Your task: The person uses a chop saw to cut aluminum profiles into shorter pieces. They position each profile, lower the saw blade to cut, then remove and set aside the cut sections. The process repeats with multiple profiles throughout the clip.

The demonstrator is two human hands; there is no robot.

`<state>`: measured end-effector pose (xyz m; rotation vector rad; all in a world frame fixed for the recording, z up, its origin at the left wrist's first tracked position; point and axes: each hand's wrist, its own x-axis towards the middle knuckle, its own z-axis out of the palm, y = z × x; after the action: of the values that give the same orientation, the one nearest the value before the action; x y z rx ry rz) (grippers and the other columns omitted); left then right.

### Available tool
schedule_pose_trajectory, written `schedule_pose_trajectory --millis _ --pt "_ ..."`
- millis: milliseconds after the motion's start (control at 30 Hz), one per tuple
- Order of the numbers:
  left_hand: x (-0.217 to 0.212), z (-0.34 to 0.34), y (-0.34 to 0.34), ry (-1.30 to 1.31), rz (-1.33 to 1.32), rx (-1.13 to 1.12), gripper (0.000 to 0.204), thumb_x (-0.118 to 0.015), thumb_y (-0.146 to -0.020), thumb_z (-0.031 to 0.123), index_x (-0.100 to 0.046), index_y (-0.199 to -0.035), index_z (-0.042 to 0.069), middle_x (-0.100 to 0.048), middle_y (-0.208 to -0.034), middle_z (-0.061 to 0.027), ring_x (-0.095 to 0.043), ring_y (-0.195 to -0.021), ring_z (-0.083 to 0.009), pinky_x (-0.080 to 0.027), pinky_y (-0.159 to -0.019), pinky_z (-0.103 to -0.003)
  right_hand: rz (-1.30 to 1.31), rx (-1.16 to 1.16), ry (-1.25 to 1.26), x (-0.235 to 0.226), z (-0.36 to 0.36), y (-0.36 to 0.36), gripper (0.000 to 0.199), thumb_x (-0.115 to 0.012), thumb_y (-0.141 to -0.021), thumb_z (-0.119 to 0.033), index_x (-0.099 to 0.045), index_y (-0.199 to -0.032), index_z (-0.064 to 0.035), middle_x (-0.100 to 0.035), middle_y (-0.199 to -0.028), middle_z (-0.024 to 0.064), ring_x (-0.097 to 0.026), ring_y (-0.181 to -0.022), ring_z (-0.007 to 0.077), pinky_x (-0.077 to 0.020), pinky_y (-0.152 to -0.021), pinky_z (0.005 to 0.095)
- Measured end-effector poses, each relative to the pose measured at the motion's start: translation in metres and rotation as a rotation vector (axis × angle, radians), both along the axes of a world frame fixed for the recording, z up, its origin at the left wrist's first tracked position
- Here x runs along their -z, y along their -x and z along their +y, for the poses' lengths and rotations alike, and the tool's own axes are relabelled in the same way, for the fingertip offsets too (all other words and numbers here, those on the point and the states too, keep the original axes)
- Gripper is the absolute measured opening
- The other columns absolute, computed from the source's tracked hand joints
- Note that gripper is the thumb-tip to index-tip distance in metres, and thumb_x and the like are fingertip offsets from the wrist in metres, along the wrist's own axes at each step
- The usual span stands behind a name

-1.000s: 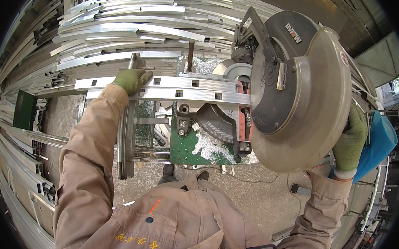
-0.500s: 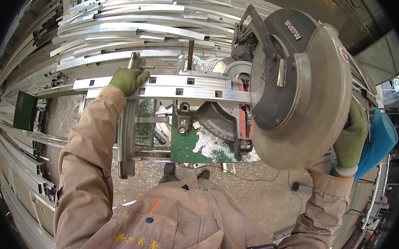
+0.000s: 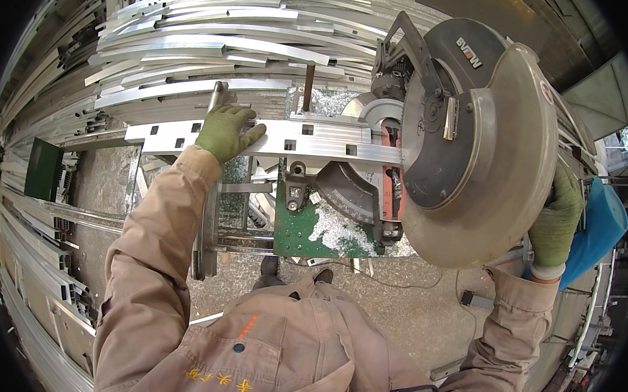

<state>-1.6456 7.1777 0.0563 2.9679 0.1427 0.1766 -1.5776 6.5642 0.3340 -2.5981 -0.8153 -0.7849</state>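
Aluminium bars with square holes (image 3: 317, 147) lie side by side across the bed of a mitre saw (image 3: 439, 194). Their right ends reach the edge of its blade guard. My left hand (image 3: 227, 135), in a green glove, rests on top of these bars left of the saw, fingers spread. A metal rod (image 3: 214, 98) stands just beyond its fingertips. At the right side of the big guard is my gloved right hand (image 3: 556, 224), closed around the saw's handle. The guard hides the handle and most of those fingers.
Many loose aluminium strips (image 3: 195, 27) are heaped behind the saw. White shavings (image 3: 341, 231) cover part of the green base plate (image 3: 290, 231). A blue object (image 3: 604, 216) is beside my right hand. A cable (image 3: 395, 282) runs over the floor, and stacked profiles (image 3: 46, 272) line the left.
My left hand has slid a little to the right along the bars, and its fingers have spread from a more closed pose. My right hand and the saw have kept their places.
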Motion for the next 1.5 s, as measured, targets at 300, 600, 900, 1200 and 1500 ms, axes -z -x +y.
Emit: schedule_pose_trajectory --millis 300,600,900,1200,1500 --pt "-0.01 0.001 -0.019 0.167 0.219 -0.029 0.069 -0.062 -0.121 0.068 -0.088 -0.139 0.006 -0.086 -0.143 -0.0259 -0.076 -0.144 -0.0475 -0.057 -0.127 -0.055 0.057 -0.001 -0.05 -0.001 0.006 0.007 0.064 -0.102 -0.086 -0.009 -0.085 -0.147 -0.0027 -0.088 -0.139 0.0203 -0.084 -0.127 0.0391 -0.0626 -0.114 0.0465" --pt "-0.02 0.035 -0.01 0.098 0.195 -0.046 0.064 -0.068 -0.121 0.062 -0.08 -0.153 0.007 -0.086 -0.142 -0.0263 -0.081 -0.132 -0.0502 -0.062 -0.117 -0.054 0.017 -0.012 -0.002 -0.001 0.001 0.003 0.062 -0.101 -0.087 -0.012 -0.085 -0.146 -0.0014 -0.089 -0.136 0.0207 -0.084 -0.124 0.0383 -0.0631 -0.111 0.0457" --pt "-0.104 0.066 0.061 0.043 0.169 -0.039 0.119 -0.083 -0.087 0.097 -0.071 -0.162 0.005 -0.087 -0.138 -0.0265 -0.084 -0.131 -0.0432 -0.066 -0.114 -0.054 -0.029 -0.029 0.027 -0.016 0.009 0.001 0.057 -0.099 -0.089 -0.01 -0.086 -0.144 -0.0037 -0.088 -0.132 0.0226 -0.085 -0.121 0.0402 -0.0654 -0.107 0.0462" --pt "-0.073 -0.073 0.112 -0.058 0.32 0.135 0.084 -0.086 -0.102 0.079 -0.075 -0.151 0.011 -0.084 -0.133 -0.0156 -0.085 -0.118 -0.0363 -0.067 -0.108 -0.054 -0.268 0.171 0.003 -0.046 0.038 -0.061 0.058 -0.093 -0.099 -0.026 -0.081 -0.154 -0.0147 -0.082 -0.151 0.0184 -0.076 -0.141 0.0402 -0.0572 -0.124 0.0514" --pt "-0.012 -0.137 0.057 -0.051 0.084 0.192 0.074 -0.09 -0.099 0.068 -0.075 -0.156 0.023 -0.082 -0.134 -0.0122 -0.079 -0.127 -0.0382 -0.062 -0.107 -0.056 -0.433 0.067 -0.218 -0.053 0.04 -0.081 0.067 -0.089 -0.108 -0.03 -0.068 -0.171 -0.0178 -0.074 -0.165 0.0215 -0.072 -0.152 0.0427 -0.0562 -0.129 0.0496"
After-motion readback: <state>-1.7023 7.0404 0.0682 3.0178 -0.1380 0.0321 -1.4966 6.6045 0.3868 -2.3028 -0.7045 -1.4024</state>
